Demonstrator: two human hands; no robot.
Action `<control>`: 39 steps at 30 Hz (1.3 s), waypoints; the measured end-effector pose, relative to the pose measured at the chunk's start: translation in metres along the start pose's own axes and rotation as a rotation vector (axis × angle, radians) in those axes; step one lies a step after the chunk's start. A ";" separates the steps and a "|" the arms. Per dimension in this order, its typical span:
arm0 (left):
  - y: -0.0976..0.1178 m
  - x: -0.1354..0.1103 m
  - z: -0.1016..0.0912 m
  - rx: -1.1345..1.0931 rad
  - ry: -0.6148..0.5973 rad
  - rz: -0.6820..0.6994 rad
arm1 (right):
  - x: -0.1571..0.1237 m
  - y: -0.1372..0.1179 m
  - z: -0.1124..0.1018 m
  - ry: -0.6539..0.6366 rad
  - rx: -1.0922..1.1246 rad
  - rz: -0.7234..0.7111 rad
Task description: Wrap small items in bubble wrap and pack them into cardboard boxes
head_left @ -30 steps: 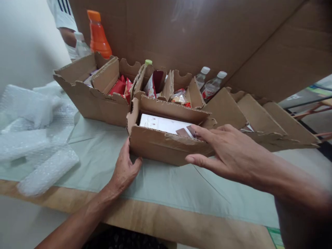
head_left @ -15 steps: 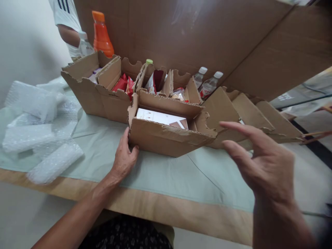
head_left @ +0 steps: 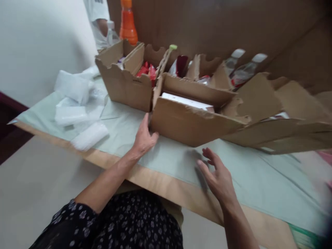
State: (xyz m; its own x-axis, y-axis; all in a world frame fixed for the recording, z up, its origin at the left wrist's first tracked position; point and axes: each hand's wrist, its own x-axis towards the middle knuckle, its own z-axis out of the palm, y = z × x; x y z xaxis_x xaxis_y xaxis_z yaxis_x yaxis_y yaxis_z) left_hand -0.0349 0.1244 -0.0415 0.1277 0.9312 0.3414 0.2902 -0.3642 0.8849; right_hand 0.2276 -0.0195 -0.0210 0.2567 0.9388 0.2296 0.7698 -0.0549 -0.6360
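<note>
A brown cardboard bin [head_left: 181, 121] stands at the front of the row, with a white carton [head_left: 186, 101] lying inside it. My left hand [head_left: 144, 138] is at the bin's lower left corner, its index finger along the end and the thumb at the front. The fingers are apart, and a light touch on the cardboard seems likely but is hard to confirm. Over the cloth in front of the bin, my right hand [head_left: 219, 176] hangs with fingers spread and nothing in it, apart from the bin.
Behind stand more cardboard bins [head_left: 127, 88] with red packets [head_left: 146, 69]. An orange bottle [head_left: 128, 26] and clear white-capped bottles [head_left: 245, 71] rise at the back. Bubble wrap [head_left: 89, 136] lies left on the green cloth [head_left: 171, 155]. A person's sleeve [head_left: 100, 10] shows behind.
My right hand has come down and left from beside the bin's right end to the cloth in front. My left hand stays by the same corner. The view has shifted.
</note>
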 end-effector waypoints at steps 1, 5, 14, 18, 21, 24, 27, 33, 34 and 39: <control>0.003 -0.008 -0.004 0.043 0.015 0.012 | -0.012 0.005 0.006 -0.013 -0.095 -0.053; 0.021 -0.053 -0.044 0.301 0.007 0.175 | -0.051 0.015 0.024 -0.021 -0.284 -0.274; -0.013 -0.087 -0.204 0.928 0.330 -0.037 | -0.055 0.005 0.027 0.039 -0.298 -0.296; -0.022 -0.084 -0.203 0.925 0.315 -0.081 | -0.061 -0.018 0.026 0.126 -0.273 -0.276; 0.002 -0.087 -0.171 0.831 0.308 0.050 | -0.069 -0.052 0.025 0.112 -0.139 -0.284; 0.037 -0.099 -0.122 0.681 0.164 0.145 | -0.067 -0.082 0.027 0.093 0.002 -0.316; 0.068 -0.122 -0.075 0.433 -0.206 0.260 | -0.059 -0.087 0.024 0.215 0.041 -0.276; 0.085 -0.139 -0.053 0.134 -0.421 0.539 | -0.066 -0.067 0.004 0.385 0.079 -0.222; 0.079 -0.132 -0.059 0.195 -0.355 0.502 | -0.068 -0.067 0.004 0.371 0.078 -0.237; 0.028 -0.081 -0.092 0.700 -0.146 0.128 | -0.062 -0.077 0.030 0.183 -0.080 -0.337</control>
State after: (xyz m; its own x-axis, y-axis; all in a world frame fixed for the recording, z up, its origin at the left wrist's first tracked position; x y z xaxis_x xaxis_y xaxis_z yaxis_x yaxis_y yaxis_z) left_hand -0.1242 0.0403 -0.0146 0.3125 0.8870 0.3399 0.7974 -0.4394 0.4136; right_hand 0.1347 -0.0637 -0.0081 0.0762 0.8330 0.5480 0.8701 0.2128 -0.4445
